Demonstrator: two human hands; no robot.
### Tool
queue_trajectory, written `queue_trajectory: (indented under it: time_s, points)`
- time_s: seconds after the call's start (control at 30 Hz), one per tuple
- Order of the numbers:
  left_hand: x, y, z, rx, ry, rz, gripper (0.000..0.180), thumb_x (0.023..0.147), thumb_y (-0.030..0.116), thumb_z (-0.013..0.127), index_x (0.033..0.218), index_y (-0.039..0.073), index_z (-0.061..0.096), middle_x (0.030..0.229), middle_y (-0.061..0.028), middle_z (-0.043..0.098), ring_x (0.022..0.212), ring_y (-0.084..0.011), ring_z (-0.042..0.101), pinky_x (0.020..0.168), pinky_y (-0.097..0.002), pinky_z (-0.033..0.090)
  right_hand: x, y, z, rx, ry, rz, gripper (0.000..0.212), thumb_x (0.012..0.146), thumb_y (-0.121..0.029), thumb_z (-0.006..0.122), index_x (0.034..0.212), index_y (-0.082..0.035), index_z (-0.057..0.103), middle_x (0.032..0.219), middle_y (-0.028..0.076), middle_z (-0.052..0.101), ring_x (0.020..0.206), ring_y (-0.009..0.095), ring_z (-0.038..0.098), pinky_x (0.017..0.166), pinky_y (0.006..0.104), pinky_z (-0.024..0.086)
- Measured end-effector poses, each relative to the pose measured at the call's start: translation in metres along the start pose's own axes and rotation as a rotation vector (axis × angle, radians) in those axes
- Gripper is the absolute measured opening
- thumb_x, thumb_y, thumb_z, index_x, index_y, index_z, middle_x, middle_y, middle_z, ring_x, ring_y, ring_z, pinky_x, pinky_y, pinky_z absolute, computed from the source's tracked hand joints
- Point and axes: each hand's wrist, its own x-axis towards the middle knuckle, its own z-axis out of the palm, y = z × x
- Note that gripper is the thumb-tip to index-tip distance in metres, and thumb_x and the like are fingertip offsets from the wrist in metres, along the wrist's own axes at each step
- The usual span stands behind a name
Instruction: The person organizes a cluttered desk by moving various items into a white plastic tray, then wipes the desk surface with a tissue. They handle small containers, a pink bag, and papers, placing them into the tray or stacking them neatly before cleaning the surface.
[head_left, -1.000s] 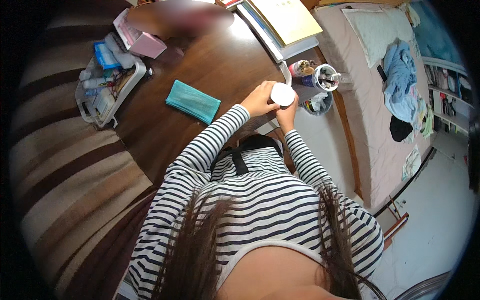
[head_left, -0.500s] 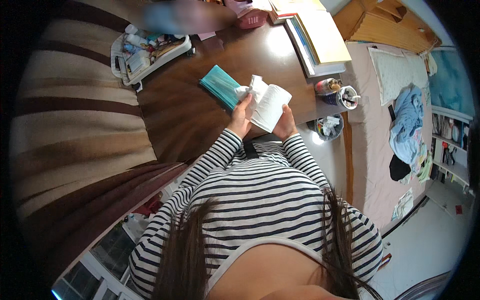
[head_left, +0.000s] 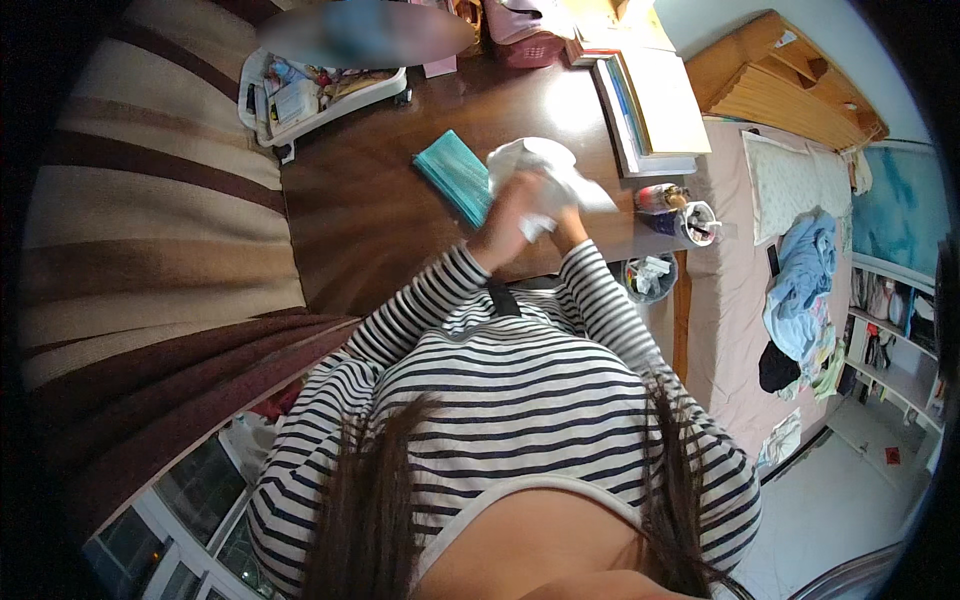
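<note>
The left hand (head_left: 515, 215), blurred, has its fingers closed on crumpled white tissue (head_left: 535, 157), which is above the worktop (head_left: 355, 205) close to its near edge. The right hand (head_left: 570, 231) is just beside it, mostly covered by the tissue, so its grip cannot be told. A loose end of the tissue spreads toward the right edge, and a small white piece pokes out between the wrists. Just left of the tissue, a flat teal bundle (head_left: 450, 172) lies slantwise on the worktop. Near the right edge stand a jar (head_left: 657, 199) and a white-rimmed pen cup (head_left: 699, 225), with a stack of books (head_left: 655, 105) beyond them toward the far right corner. A loaded white tray (head_left: 340, 104) sits at the left edge, toward the far corner. Past the right edge, rumpled blue clothing (head_left: 803, 265) lies on a bed (head_left: 722, 330).
</note>
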Motion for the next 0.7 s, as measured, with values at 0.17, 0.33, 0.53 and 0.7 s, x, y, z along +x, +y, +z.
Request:
queue_trajectory:
  time_s: [0.17,0.33,0.53,0.7]
  points:
    - [0.003,0.015,0.044,0.686,-0.377,0.055,0.029,0.088,0.017,0.05,0.111,0.001,0.048,0.101,-0.0078,0.056,0.099,-0.0153,0.052,0.094,-0.0339,0.038,0.046,0.015,-0.03,-0.3,0.302,-0.044,0.067,0.069,-0.034,0.074,0.117,-0.004,0.039,0.104,0.016,0.053,0.087,0.024,0.056,0.073,0.0356,0.047]
    - [0.049,-0.003,-0.048,0.929,0.025,0.362,0.045,0.078,0.006,0.059,0.116,0.001,0.036,0.103,-0.0117,0.051,0.096,-0.0197,0.054,0.081,-0.0311,0.045,0.164,0.02,-0.069,-0.316,0.562,-0.166,0.106,0.045,-0.036,0.087,0.127,-0.004,0.028,0.12,0.027,0.039,0.112,0.038,0.04,0.095,0.0449,0.035]
    - [0.061,-0.026,-0.102,0.994,0.228,0.31,0.053,0.073,-0.001,0.059,0.116,0.001,0.029,0.109,-0.0147,0.045,0.1,-0.0255,0.052,0.086,-0.0357,0.042,0.277,0.023,-0.11,-0.64,0.904,-0.429,0.097,0.041,-0.026,0.088,0.119,0.0,0.036,0.112,0.024,0.048,0.103,0.04,0.048,0.093,0.0418,0.039]
    - [0.037,-0.043,-0.139,1.105,0.411,0.206,0.053,0.072,0.001,0.058,0.119,-0.003,0.033,0.108,-0.0247,0.053,0.104,-0.0353,0.053,0.086,-0.0385,0.042,0.301,0.036,-0.117,-0.587,0.689,-0.356,0.089,0.045,-0.025,0.087,0.114,0.004,0.038,0.114,0.025,0.049,0.106,0.035,0.049,0.092,0.0378,0.04]
